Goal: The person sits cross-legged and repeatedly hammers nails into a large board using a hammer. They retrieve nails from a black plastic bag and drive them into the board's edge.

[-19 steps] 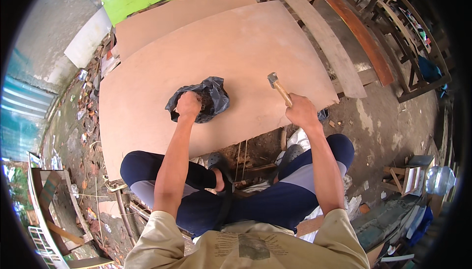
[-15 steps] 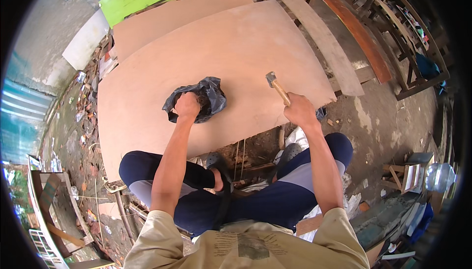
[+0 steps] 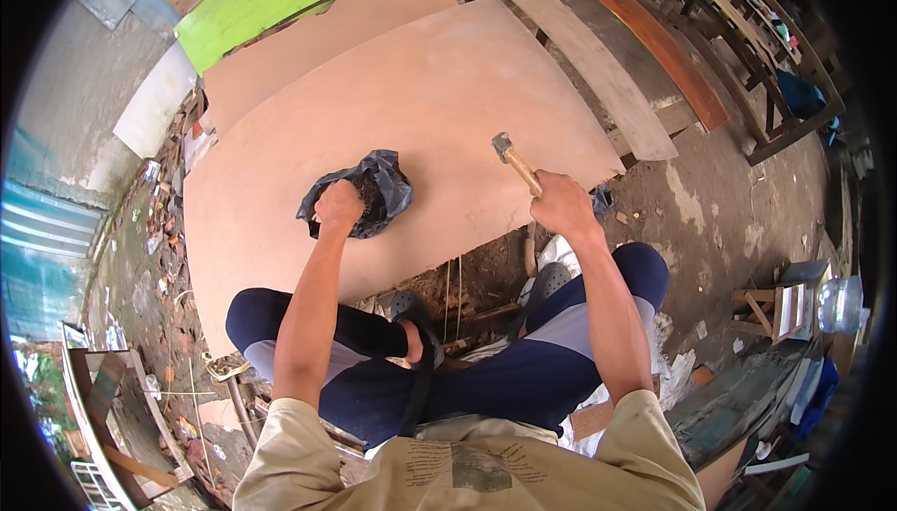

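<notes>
A crumpled black plastic bag [image 3: 391, 195] sits on a large tan wooden sheet [image 3: 420, 72], its mouth open on a dark mass of small pieces that I cannot name for certain. My left hand [image 3: 338, 203] is closed over the left side of the bag's mouth; whatever its fingers grip is hidden. In my right hand [image 3: 563, 203] is a hammer [image 3: 519, 163], gripped by its wooden handle. The metal head points up and left, over the sheet's right part.
A second tan sheet [image 3: 308, 49] and a bright green panel [image 3: 262, 8] lie beyond. Right of the sheet are a pale plank [image 3: 593, 67], a reddish-brown board [image 3: 654, 39] and a dark wooden frame [image 3: 794, 128]. A clear water jug [image 3: 841, 305] stands far right. Debris litters the ground at left.
My left hand has shifted slightly left over the bag, uncovering more of the dark contents. The hammer stays raised in my right hand. The whole view has shifted a little.
</notes>
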`<state>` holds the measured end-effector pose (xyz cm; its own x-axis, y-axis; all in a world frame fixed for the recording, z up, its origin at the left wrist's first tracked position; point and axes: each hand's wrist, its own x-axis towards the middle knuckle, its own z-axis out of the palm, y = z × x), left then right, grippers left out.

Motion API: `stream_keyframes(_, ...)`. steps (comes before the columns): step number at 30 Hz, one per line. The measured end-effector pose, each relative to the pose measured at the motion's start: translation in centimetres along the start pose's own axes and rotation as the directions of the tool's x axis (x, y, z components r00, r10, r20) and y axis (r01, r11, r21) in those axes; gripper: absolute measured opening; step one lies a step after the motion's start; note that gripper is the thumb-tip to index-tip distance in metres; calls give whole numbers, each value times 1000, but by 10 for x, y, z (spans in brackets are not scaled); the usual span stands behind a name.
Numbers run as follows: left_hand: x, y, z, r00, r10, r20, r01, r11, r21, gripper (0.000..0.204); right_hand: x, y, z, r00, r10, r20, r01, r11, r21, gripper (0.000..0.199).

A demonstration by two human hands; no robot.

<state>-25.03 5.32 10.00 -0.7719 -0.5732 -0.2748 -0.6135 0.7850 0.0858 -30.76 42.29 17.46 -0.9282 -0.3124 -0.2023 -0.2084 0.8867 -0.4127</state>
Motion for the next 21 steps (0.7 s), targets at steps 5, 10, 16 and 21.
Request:
stream_keyframes(5,12,-18,10,999,26,45,-22,996,-85,26,-9,1,-5,1000,22,-7,-22,1000,-6,29)
stream_keyframes(10,22,-35,18,986,136,-99,-160,937,-310,25,-14,12,-8,998,25,-51,-26,1000,-8,28)
stream_keyframes(16,15,-26,-2,971,202,-126,-230,930,-287,19,-12,46,-17,983,154,-105,-141,982,122,25)
stream_keyframes(21,-19,36,-38,942,319,-100,-334,911,-243,18,15,113,21,850,475,-228,-298,790,535,17)
